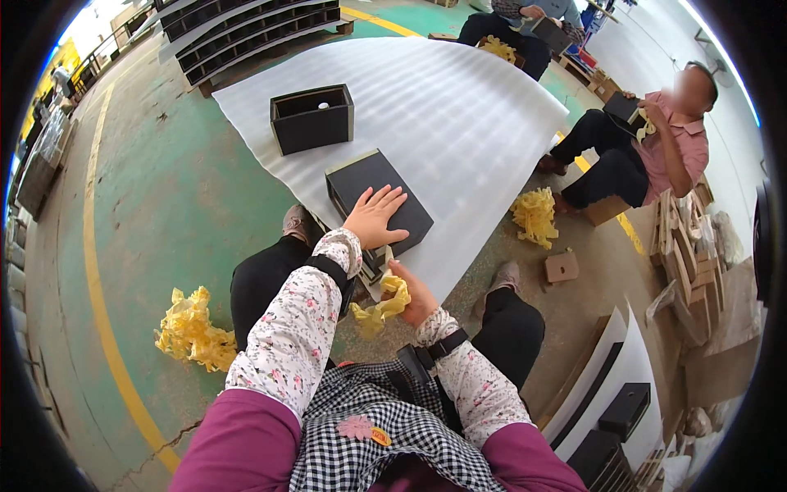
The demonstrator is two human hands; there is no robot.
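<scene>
- My checked apron (328, 410) is closest.
- My right hand (416, 302) pinches a yellow strip (395, 297); peeling looks partly done, but how much remains I cannot tell.
- My left hand (379, 217) spreads flat on the black box (416, 215), at the white sheet's (467, 123) near edge.
- Crumpled strips (195, 332) at my left suggest some peeling is finished.
- Beyond, a second box (316, 129) stands open-topped; done or not, I cannot tell.

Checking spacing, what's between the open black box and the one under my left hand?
Head view: only bare white sheet lies between the open box and the touched box.
</scene>
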